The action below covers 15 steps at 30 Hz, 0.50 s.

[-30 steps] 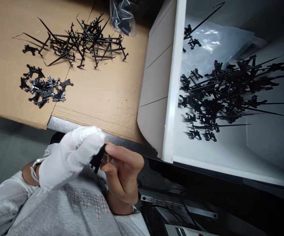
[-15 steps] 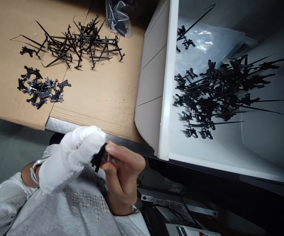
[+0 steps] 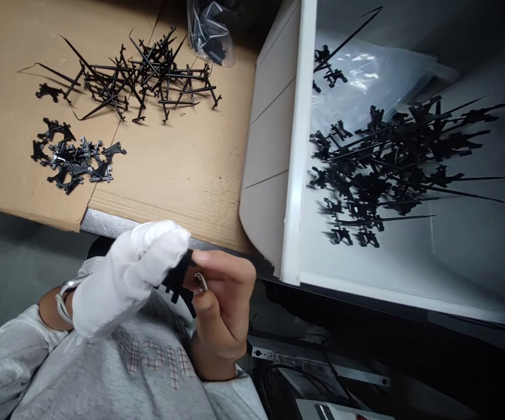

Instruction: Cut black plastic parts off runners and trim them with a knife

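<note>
White-gloved left hand point(image 3: 132, 277) is pinching a black bracket point(image 3: 177, 279).
The right hand point(image 3: 226, 297) is holding a metal clip point(image 3: 201, 283) at its thumb, now easing off the bracket, leaving both pieces apart; right of the grip, a white bin point(image 3: 295, 221) is containing black stemmed parts point(image 3: 379, 175) and clear plastic point(image 3: 361, 76).

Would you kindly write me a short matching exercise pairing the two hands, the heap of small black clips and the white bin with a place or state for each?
1. left hand
2. right hand
3. heap of small black clips
4. white bin

A. lying on the cardboard
B. bare, with a shiny metal piece by the thumb
C. holding black parts with long thin stems, and clear plastic
D. gloved in white, holding a black part

Right pairs: 1-D, 2-B, 3-A, 4-C.
</note>
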Each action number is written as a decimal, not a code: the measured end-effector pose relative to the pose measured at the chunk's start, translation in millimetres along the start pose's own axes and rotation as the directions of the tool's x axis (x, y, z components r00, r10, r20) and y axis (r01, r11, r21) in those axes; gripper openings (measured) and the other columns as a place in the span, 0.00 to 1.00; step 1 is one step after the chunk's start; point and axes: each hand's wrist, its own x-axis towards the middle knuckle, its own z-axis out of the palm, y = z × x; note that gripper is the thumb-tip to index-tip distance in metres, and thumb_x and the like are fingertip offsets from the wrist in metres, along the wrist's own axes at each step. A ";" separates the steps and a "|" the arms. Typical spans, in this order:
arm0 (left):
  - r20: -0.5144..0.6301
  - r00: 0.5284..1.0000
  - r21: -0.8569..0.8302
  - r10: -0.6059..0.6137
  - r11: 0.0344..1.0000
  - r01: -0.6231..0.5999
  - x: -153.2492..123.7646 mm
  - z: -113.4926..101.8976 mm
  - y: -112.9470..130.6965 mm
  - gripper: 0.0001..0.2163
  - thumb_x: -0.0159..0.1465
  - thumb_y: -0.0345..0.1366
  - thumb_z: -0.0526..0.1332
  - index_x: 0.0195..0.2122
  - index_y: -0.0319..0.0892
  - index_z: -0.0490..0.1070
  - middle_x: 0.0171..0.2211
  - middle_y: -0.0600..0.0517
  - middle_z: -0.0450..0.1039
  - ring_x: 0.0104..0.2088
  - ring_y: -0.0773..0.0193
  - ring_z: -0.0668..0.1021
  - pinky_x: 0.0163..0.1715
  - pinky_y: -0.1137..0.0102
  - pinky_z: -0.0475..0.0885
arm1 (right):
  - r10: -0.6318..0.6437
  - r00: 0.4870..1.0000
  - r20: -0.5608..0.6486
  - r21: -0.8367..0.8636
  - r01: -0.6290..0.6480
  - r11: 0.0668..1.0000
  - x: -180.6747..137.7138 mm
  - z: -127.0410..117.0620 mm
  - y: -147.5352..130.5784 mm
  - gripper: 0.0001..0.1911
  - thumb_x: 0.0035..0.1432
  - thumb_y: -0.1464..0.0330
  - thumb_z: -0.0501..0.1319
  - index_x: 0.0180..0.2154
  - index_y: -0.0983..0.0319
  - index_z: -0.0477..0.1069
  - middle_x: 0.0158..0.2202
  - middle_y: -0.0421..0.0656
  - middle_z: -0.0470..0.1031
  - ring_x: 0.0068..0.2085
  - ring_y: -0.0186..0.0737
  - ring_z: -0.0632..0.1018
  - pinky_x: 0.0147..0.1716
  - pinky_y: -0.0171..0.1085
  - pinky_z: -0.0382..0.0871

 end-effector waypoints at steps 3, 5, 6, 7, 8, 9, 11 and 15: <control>0.021 0.998 -0.015 0.063 0.998 -0.062 3.5 1.2 4.9 0.17 0.74 0.49 0.62 0.30 0.48 0.69 0.29 0.54 0.68 0.32 0.62 0.72 0.37 0.66 0.74 | 0.028 0.998 -0.049 0.101 -0.023 0.995 10.4 2.2 -3.9 0.17 0.80 0.57 0.63 0.65 0.49 0.74 0.29 0.34 0.67 0.23 0.35 0.69 0.18 0.32 0.65; 0.026 0.994 -0.014 0.107 0.994 -0.106 5.4 2.8 9.4 0.16 0.72 0.48 0.63 0.28 0.48 0.68 0.28 0.55 0.66 0.30 0.63 0.71 0.37 0.66 0.72 | 0.068 0.994 -0.082 0.176 -0.052 0.983 19.6 5.9 -7.8 0.12 0.78 0.56 0.67 0.58 0.50 0.78 0.25 0.29 0.57 0.20 0.33 0.60 0.17 0.31 0.57; 0.031 0.993 -0.003 0.114 0.994 -0.113 6.2 3.6 11.9 0.17 0.72 0.46 0.64 0.27 0.49 0.65 0.26 0.56 0.64 0.29 0.63 0.69 0.35 0.66 0.71 | 0.098 0.991 -0.088 0.204 -0.078 0.976 23.6 7.7 -9.3 0.10 0.77 0.56 0.69 0.54 0.51 0.80 0.24 0.29 0.55 0.20 0.32 0.58 0.17 0.31 0.55; 0.037 0.992 0.013 0.122 0.992 -0.123 7.1 4.3 14.2 0.17 0.71 0.44 0.64 0.25 0.49 0.63 0.25 0.57 0.61 0.27 0.63 0.67 0.33 0.66 0.69 | 0.121 0.988 -0.093 0.229 -0.097 0.969 26.7 9.2 -10.3 0.08 0.76 0.56 0.70 0.51 0.51 0.80 0.24 0.28 0.54 0.20 0.32 0.57 0.16 0.31 0.54; 0.040 0.990 0.033 0.133 0.990 -0.134 8.0 4.8 16.1 0.17 0.70 0.42 0.63 0.24 0.49 0.61 0.24 0.58 0.58 0.26 0.64 0.64 0.31 0.66 0.67 | 0.138 0.986 -0.097 0.249 -0.110 0.962 29.0 10.3 -10.6 0.07 0.75 0.57 0.71 0.48 0.51 0.80 0.23 0.28 0.55 0.20 0.32 0.57 0.16 0.31 0.53; 0.045 0.988 0.054 0.149 0.987 -0.152 8.7 5.1 17.5 0.17 0.69 0.40 0.63 0.24 0.49 0.61 0.23 0.58 0.58 0.25 0.64 0.64 0.30 0.66 0.66 | 0.149 0.983 -0.105 0.265 -0.117 0.957 30.4 10.7 -10.3 0.07 0.75 0.58 0.72 0.46 0.51 0.80 0.23 0.28 0.56 0.20 0.32 0.57 0.17 0.30 0.54; 0.051 0.980 0.079 0.192 0.978 -0.195 9.9 4.7 18.0 0.14 0.69 0.36 0.62 0.25 0.49 0.65 0.24 0.59 0.62 0.26 0.65 0.67 0.32 0.68 0.69 | 0.154 0.980 -0.127 0.274 -0.115 0.955 30.9 9.9 -8.4 0.06 0.73 0.60 0.74 0.43 0.52 0.81 0.23 0.29 0.60 0.21 0.32 0.60 0.19 0.31 0.58; -0.009 0.946 0.117 0.323 0.940 -0.320 11.1 1.7 11.4 0.11 0.71 0.33 0.65 0.29 0.48 0.72 0.26 0.58 0.72 0.29 0.65 0.75 0.35 0.72 0.73 | 0.183 0.976 -0.120 0.279 -0.144 0.949 29.2 4.8 -5.0 0.07 0.75 0.62 0.71 0.40 0.53 0.83 0.25 0.31 0.64 0.22 0.32 0.62 0.21 0.31 0.58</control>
